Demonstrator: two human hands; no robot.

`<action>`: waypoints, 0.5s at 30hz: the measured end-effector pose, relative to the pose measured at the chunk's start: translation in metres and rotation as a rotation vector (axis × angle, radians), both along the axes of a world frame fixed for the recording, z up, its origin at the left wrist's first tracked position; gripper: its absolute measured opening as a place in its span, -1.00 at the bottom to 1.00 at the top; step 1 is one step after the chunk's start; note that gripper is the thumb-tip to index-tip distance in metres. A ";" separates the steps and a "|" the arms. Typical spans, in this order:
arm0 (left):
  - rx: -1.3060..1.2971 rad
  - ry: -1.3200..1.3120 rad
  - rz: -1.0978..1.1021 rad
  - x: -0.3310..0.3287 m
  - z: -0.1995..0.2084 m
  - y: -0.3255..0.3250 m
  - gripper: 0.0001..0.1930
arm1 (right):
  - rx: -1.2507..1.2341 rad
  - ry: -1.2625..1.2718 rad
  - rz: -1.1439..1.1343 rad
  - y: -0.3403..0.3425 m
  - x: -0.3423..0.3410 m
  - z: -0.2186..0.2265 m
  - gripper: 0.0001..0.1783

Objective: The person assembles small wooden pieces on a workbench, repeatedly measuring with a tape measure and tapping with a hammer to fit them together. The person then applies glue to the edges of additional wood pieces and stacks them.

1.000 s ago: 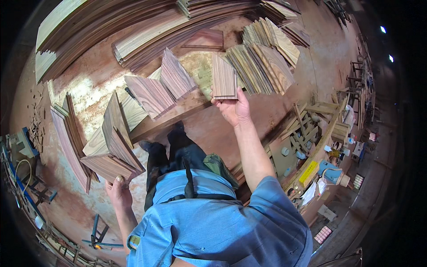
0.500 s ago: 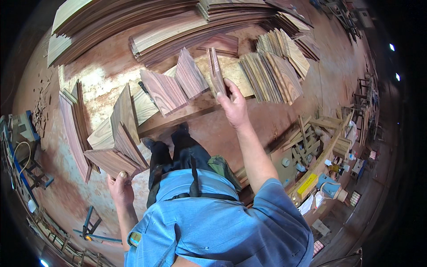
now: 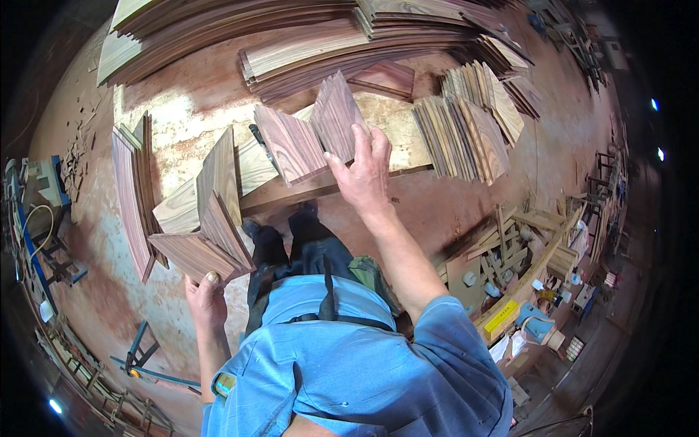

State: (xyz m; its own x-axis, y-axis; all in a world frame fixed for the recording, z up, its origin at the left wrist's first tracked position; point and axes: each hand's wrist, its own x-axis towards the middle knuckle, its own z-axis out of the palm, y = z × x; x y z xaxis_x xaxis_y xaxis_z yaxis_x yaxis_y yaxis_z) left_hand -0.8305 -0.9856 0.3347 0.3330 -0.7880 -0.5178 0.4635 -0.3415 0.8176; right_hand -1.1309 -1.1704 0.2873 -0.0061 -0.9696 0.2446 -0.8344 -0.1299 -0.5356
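Low at left, my left hand [image 3: 206, 295] is closed on the near edge of a slant-cut brown wooden board [image 3: 196, 251], its thumb on top. Another dark board [image 3: 222, 222] meets that one at an angle. My right hand [image 3: 364, 171] grips a pinkish-brown, pointed wooden board [image 3: 337, 113], thumb at the lower edge and fingers at the right edge. Directly left of it, a striped reddish board [image 3: 291, 146] lies at an angle. A brown board [image 3: 217, 171] stands between the two groups, beside a paler board [image 3: 178, 215].
Long board stacks [image 3: 313, 62] lie along the far side of the worktable. A row of upright boards [image 3: 459, 138] stands at right, and reddish boards [image 3: 131, 189] stand at left. A scrap-wood bin [image 3: 502, 247] and a yellow box [image 3: 501, 317] are at lower right.
My right hand has moved left and brought its board from an edge-on position onto the pointed board beside the striped one. My left hand keeps its grip. The view has shifted slightly.
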 end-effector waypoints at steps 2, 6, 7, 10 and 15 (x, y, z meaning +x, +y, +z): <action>0.002 -0.003 0.018 -0.003 0.003 0.000 -0.61 | -0.004 -0.017 0.014 -0.001 0.000 0.000 -0.26; 0.014 0.012 -0.009 0.003 -0.009 0.009 -0.57 | 0.028 -0.158 -0.004 0.001 -0.017 -0.006 -0.33; 0.006 0.016 -0.015 0.005 -0.012 0.013 -0.54 | 0.031 -0.197 -0.021 0.000 -0.025 -0.005 -0.35; 0.013 -0.017 0.057 -0.002 -0.003 0.015 -0.53 | -0.117 -0.258 -0.061 -0.004 -0.044 -0.002 -0.56; 0.021 0.052 0.171 0.002 0.006 0.038 -0.61 | 0.030 -0.753 0.072 0.010 -0.007 0.046 -0.66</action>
State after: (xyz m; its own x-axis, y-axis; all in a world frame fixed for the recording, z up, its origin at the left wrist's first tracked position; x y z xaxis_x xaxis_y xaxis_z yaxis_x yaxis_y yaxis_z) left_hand -0.8281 -0.9476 0.3407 0.4332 -0.7110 -0.5539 0.5581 -0.2710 0.7843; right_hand -1.1379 -1.1599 0.3334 -0.0977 -0.9800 0.1733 -0.2321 -0.1469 -0.9615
